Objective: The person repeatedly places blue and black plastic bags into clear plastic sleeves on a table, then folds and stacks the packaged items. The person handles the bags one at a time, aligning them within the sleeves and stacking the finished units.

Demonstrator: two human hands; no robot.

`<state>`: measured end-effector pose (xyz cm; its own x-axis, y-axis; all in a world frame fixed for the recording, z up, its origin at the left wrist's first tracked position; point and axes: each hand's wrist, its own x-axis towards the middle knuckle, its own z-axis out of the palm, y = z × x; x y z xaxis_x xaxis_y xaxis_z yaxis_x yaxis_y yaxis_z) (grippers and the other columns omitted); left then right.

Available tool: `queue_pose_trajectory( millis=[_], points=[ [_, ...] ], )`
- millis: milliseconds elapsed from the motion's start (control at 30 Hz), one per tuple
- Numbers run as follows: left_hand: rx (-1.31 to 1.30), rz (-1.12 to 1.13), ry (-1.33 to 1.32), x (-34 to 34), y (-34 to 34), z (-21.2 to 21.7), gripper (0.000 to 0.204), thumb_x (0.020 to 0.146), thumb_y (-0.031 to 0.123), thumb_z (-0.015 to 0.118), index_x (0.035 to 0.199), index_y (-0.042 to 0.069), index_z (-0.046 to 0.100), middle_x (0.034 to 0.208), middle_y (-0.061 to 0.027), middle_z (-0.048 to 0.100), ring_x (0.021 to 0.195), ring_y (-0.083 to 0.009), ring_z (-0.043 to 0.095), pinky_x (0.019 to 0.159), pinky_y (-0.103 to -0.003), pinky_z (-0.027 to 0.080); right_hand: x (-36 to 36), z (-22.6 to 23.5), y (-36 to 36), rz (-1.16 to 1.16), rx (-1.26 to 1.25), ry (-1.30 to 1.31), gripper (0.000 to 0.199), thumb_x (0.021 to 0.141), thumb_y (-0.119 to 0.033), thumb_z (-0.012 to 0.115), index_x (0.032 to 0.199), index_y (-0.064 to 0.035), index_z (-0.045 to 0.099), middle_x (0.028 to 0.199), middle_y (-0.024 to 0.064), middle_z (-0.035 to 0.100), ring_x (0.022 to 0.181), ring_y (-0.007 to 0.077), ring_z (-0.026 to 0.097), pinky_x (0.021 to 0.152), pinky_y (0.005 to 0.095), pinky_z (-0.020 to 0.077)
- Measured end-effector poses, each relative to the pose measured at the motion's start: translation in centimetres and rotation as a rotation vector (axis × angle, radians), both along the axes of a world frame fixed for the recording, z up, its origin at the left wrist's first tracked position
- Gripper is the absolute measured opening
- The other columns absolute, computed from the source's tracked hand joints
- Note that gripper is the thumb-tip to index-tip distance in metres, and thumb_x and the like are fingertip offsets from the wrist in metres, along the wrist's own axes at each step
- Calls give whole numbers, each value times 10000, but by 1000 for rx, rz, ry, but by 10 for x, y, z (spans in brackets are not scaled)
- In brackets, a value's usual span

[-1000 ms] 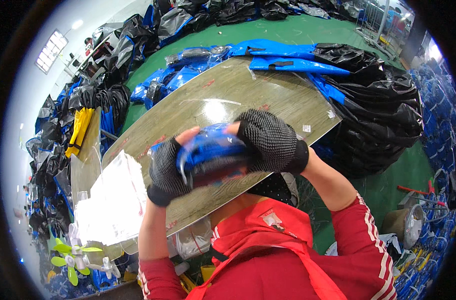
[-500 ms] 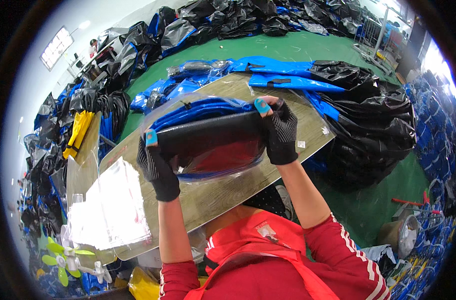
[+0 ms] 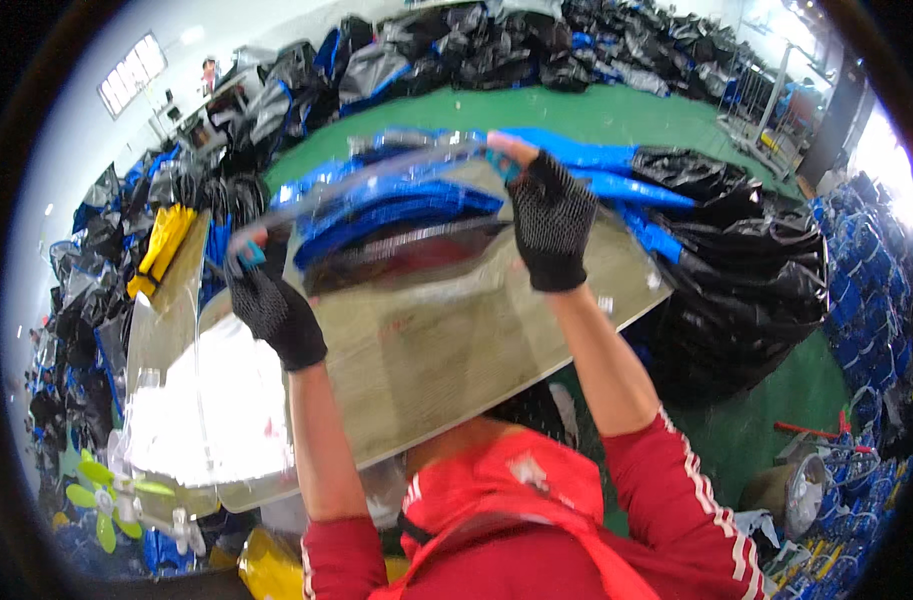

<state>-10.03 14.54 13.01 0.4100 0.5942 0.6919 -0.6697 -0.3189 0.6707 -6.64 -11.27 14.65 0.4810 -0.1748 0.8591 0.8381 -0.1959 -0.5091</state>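
My left hand (image 3: 274, 312) and my right hand (image 3: 552, 222) wear black fingerless gloves with blue tape on the thumbs. Both pinch the upper edge of a clear plastic bag (image 3: 351, 182), one at each end, and stretch it wide. Inside the bag, or just behind its film, sits a folded blue and black bundle (image 3: 401, 215); motion blur keeps me from telling exactly. It hangs over the far part of a wood-patterned table (image 3: 446, 350).
Glare covers a stack of clear plastic sheets (image 3: 231, 410) on the table's left. Large black and blue bags (image 3: 726, 290) heap at the right. A yellow folded piece (image 3: 163, 245) lies beyond the left side. A green-bladed fan (image 3: 106, 500) stands at the near left corner.
My hands have moved up and farther apart, the left one outward to the left. The bag's edge is now lifted and stretched, and the bundle sits lower between my hands.
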Motion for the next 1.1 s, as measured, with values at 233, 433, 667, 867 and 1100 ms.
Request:
queue_pose_trajectory(
  millis=[233,433,667,867,1100],
  points=[
    [-1,-465,346,-81,15,31,405,976,439,488,1064,50,557,767,-195,682,449,-195,595,410,-263,435,-61,32,-27,-34,-137,308,254,875,37,546,1094,-71,619,870,97,680,797,168,647,714,308,514],
    [-407,-708,748,-15,22,-120,341,969,292,516,1080,-21,592,953,-206,683,770,-282,683,712,-387,557,19,-129,-24,-332,-904,779,194,906,-264,543,1086,-222,601,860,183,655,752,378,643,631,493,502],
    [-606,-923,610,-2,33,-188,369,969,260,530,1109,-75,591,1088,-217,656,974,-324,663,893,-448,536,34,-132,70,205,-946,85,175,852,-168,588,1006,-126,659,914,115,635,873,317,605,736,423,502],
    [-325,-835,795,-8,33,-150,323,971,272,561,1107,-4,659,978,-53,690,833,-83,617,736,-263,517,62,-152,125,185,-1159,-221,107,793,-199,611,796,-105,662,808,112,621,804,276,625,660,401,534],
    [-440,-1040,727,-8,43,-158,339,950,206,567,1184,-36,603,1041,-151,689,950,-230,684,822,-329,554,101,-75,79,-178,-1189,223,164,851,-243,562,877,-119,667,830,99,686,734,263,673,661,434,533]
  ],
)
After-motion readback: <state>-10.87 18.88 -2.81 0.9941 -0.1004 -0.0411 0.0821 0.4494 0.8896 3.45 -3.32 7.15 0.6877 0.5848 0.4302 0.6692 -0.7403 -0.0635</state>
